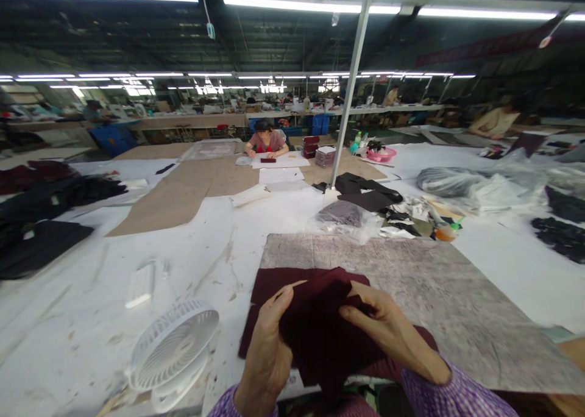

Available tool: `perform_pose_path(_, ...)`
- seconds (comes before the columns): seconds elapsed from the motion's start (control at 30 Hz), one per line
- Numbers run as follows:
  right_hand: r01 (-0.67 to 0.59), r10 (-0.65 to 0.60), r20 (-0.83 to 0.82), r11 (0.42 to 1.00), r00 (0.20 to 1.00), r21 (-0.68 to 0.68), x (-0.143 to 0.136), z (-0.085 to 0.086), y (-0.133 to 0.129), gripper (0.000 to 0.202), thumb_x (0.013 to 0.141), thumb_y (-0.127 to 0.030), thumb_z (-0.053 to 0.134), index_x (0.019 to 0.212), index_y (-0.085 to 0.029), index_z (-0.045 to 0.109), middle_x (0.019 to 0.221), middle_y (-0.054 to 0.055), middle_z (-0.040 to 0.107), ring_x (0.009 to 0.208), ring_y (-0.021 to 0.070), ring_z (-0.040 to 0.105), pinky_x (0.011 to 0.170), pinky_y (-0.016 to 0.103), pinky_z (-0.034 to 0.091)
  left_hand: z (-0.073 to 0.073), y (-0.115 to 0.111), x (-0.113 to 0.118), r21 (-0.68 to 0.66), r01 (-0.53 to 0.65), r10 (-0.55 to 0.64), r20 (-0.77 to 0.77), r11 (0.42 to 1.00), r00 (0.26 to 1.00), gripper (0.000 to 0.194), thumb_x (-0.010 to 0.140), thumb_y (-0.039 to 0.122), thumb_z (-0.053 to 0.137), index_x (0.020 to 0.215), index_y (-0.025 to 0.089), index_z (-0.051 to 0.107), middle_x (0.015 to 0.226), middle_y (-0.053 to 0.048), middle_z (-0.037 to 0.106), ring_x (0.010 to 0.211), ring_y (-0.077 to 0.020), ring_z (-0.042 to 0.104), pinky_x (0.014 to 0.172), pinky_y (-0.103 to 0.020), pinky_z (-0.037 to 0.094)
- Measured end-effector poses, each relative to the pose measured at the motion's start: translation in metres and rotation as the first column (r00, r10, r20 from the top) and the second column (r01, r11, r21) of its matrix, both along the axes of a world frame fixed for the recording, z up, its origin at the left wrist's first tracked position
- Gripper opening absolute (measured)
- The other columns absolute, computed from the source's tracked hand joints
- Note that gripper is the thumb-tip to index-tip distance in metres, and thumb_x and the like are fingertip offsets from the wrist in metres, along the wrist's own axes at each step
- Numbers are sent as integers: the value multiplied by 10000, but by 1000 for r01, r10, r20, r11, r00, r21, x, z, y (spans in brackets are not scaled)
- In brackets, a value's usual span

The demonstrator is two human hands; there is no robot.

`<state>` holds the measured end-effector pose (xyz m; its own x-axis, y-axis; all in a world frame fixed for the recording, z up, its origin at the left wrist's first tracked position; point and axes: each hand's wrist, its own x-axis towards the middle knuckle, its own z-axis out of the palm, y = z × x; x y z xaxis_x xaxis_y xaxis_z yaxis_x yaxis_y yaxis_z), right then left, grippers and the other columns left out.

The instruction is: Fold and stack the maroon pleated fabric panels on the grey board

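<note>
I see both hands low in the middle of the view, closed on a piece of dark maroon fabric that lies partly on a grey mottled mat at the near edge of the white table. My left hand pinches the cloth's left side, thumb and fingers folded over a raised edge, and my right hand grips the right side with the fingers curled into the cloth. The fabric bunches up between the two hands, while its far part lies flat on the mat. Just left of my left hand a small white fan lies tilted on the table, and a white flat object lies a little beyond it. Beyond the mat sits a clear plastic bag holding grey cloth, near a metal pole. Far across the table another person sits bent over papers.
</note>
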<state>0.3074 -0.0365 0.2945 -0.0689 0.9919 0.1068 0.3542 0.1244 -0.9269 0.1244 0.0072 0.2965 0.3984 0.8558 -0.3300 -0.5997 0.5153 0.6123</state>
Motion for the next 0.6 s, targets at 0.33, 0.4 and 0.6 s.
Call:
perform_pose_path(0.33, 102, -105, -126, 994, 986, -30, -4, -6, 0, 228, 862, -376, 592, 817, -169, 676, 794, 21, 669, 744, 171, 604, 655, 254, 486, 1, -1, 4, -14, -53, 53, 13, 999, 999, 229, 798, 260, 638, 993, 158, 702, 940, -50, 736, 1036, -221, 615, 922, -314, 460)
perform_pose_path(0.4, 92, -95, -115, 995, 989, -25, -4, -4, -1, 239, 865, -381, 585, 835, -165, 683, 825, 32, 681, 753, 176, 609, 662, 261, 492, 3, -2, 4, 21, -10, 10, 29, 1000, 1000, 239, 817, 256, 617, 1020, 159, 698, 965, -56, 737, 1049, -220, 611, 931, -312, 456)
perform_pose_path(0.6, 101, -101, -80, 995, 992, -8, -3, -4, -2, 234, 861, -378, 586, 860, -167, 687, 850, 37, 690, 764, 180, 615, 668, 259, 491, 4, -4, 3, 58, 28, -31, 41, 998, 999, 272, 848, 270, 574, 1076, 167, 681, 1035, -62, 728, 1095, -231, 595, 957, -326, 445)
